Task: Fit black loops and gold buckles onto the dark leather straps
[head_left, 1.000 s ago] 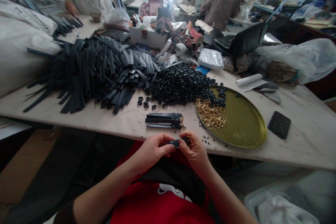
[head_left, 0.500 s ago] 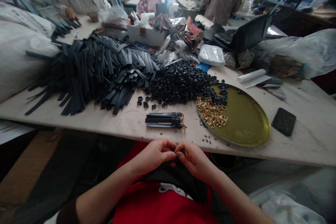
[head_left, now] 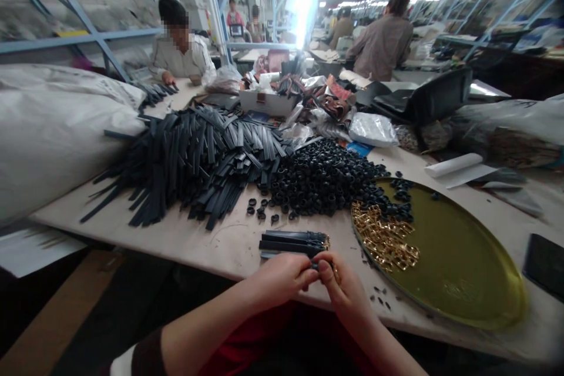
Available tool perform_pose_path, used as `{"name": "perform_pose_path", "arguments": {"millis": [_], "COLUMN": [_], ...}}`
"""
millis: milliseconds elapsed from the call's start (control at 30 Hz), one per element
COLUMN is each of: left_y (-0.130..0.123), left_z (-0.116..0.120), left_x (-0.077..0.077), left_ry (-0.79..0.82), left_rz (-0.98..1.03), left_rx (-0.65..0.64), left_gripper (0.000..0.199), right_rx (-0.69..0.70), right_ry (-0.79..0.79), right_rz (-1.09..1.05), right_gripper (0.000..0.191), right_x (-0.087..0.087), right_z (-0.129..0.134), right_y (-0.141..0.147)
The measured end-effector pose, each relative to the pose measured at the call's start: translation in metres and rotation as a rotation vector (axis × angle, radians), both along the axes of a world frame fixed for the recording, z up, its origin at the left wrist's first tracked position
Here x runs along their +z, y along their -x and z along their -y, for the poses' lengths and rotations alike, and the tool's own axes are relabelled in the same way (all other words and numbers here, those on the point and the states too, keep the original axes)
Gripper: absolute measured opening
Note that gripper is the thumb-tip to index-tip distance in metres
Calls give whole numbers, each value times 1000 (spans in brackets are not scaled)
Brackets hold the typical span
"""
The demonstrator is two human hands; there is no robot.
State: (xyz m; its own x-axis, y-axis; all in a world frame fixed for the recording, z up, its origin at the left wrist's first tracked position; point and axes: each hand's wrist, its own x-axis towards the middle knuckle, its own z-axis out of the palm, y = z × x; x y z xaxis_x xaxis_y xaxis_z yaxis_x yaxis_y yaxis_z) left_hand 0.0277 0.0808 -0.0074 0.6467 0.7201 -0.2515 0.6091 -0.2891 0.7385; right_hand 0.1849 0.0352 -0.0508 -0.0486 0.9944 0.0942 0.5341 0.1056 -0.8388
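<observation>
Both hands meet near the table's (head_left: 198, 247) front edge, pinching one small dark strap (head_left: 315, 266) between them: the left hand (head_left: 286, 273) has thumb and fingers closed over its 9 o'clock side, the right hand (head_left: 346, 285) grips its 3 o'clock end, where a gold buckle (head_left: 336, 273) peeps out. What shows of the strap seems to run 9 to 3, though fingers hide most of it. Just beyond, at about 11 o'clock from the fingertips, lies a short row of finished-looking straps (head_left: 286, 239), long axes also near 9 to 3, gold ends toward 3. The left hand is the nearer to that row and partly covers its closest strap. The loose buckles (head_left: 383, 238) lie at 2 o'clock on the tray (head_left: 476, 258), on the right hand's side.
</observation>
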Motion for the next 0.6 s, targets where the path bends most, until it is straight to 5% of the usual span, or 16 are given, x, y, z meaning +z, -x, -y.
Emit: {"name": "perform_pose_path", "arguments": {"millis": [133, 267, 467, 600], "left_y": [3, 29, 87, 101], "left_z": [-32, -66, -160, -209], "left_x": [-12, -18, -3, -5], "left_ry": [-365, -558, -644, -567], "left_rz": [-100, -206, -396, -461], "left_rx": [152, 276, 666, 816], "left_gripper": [22, 20, 27, 28], "right_rx": [-100, -57, -92, -88], "right_ry": [-228, -325, -372, -340], "right_rz": [276, 406, 409, 422], "right_gripper": [24, 28, 27, 26], "right_x": [-7, -30, -51, -50], "right_z": [-47, -66, -52, -51], "right_y": [0, 4, 6, 7]}}
